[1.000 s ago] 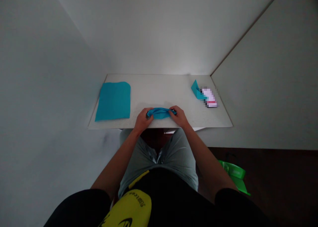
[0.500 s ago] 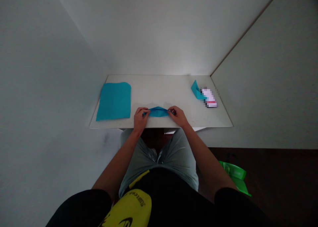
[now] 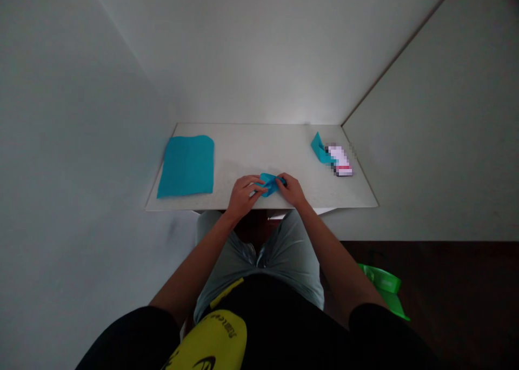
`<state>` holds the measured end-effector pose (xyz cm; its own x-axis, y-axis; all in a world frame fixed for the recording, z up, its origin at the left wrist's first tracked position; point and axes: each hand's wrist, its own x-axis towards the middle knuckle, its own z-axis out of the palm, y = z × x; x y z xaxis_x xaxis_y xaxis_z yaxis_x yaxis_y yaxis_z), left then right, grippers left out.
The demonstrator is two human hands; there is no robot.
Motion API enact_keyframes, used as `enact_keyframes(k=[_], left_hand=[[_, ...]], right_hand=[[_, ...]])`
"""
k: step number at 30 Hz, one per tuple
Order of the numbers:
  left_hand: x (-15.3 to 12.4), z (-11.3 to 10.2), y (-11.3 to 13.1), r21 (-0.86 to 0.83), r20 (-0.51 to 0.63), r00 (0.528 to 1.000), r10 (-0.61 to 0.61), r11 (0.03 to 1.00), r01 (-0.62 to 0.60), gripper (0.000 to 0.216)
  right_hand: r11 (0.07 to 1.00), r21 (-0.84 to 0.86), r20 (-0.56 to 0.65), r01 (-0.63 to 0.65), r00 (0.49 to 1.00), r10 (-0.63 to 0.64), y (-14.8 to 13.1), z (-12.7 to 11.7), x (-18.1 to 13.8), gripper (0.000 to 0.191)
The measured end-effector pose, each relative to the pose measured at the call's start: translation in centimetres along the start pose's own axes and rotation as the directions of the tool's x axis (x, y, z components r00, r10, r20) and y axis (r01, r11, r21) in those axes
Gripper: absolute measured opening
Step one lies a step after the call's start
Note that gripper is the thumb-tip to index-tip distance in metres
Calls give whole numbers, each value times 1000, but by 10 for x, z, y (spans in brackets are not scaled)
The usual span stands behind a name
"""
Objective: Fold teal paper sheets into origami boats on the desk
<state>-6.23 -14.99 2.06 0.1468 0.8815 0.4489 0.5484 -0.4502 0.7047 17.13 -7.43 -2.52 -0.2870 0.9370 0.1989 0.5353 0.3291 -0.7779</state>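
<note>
Nearest the camera, at 6 o'clock in the view: a yellow item with dark markings (image 3: 211,340) against the person's dark top. Past it, grey-clad legs (image 3: 279,251). On the dark floor at 4 o'clock, a bright green object (image 3: 383,289); its kind is not clear.

Both bare forearms run forward to the near edge of the white worktop (image 3: 259,146).

Left hand (image 3: 242,193): rests at the near edge, fingers curled and pressed onto the left end of a blue folded piece (image 3: 268,182), pinching it. Right hand (image 3: 292,190): just at 3 o'clock of the left hand, fingers closed on the right end of the same piece. The hands are close together, the piece bunched short between them. It lies low on the worktop, at the middle of the near edge. Paper or cloth: cannot tell.

Flat blue sheet (image 3: 186,166): at 9 o'clock from the hands, well apart, near the left edge.

Second small blue folded shape (image 3: 319,147): at 2 o'clock from the hands, near the far right corner, touching a pixelated object (image 3: 340,162) beside it.

Pale walls (image 3: 259,51) close the worktop on three sides.
</note>
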Motion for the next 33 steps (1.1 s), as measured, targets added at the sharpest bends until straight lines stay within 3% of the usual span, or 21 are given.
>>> enact_keyframes(k=[3,6,8,9,11,14,17,23,27,33], left_hand=[[7,3,6,-246,-88,989,-122,964,97,18],[14,1,-5,-414,-281,909,-307,893,174,21],[15,-4,-16,-455,-342,856,-386,866,209,22],[14,-6,-22,-448,-343,851,-399,865,225,23],[8,-10,-31,-374,-295,887,-355,897,235,29],[-7,-9,-41,-254,-102,973,-206,951,175,61],[-18,-3,-46,-227,40,987,-153,961,158,80],[-20,10,-56,-294,22,940,-341,896,333,53],[-18,14,-61,-385,-5,896,-444,828,408,52],[-19,9,-61,-285,-40,937,-346,903,322,58]], right_hand=[[1000,-25,-14,-5,1000,5,-1,-1,0,29],[999,-36,-18,-6,1000,5,-2,-2,0,32],[999,-37,-12,0,1000,-1,-2,-2,0,33],[999,-37,-9,1,1000,-1,-2,-2,0,34],[999,-36,-8,-2,1000,2,-2,-2,1,34],[1000,-30,-28,-6,1000,5,-2,-2,1,34],[1000,-24,-45,-9,999,8,-3,-3,0,33],[999,10,-66,-46,997,47,0,-2,-3,27],[1000,-18,7,-5,1000,5,-1,-1,-7,26],[961,-174,188,216,965,-183,-9,-2,-13,39]])
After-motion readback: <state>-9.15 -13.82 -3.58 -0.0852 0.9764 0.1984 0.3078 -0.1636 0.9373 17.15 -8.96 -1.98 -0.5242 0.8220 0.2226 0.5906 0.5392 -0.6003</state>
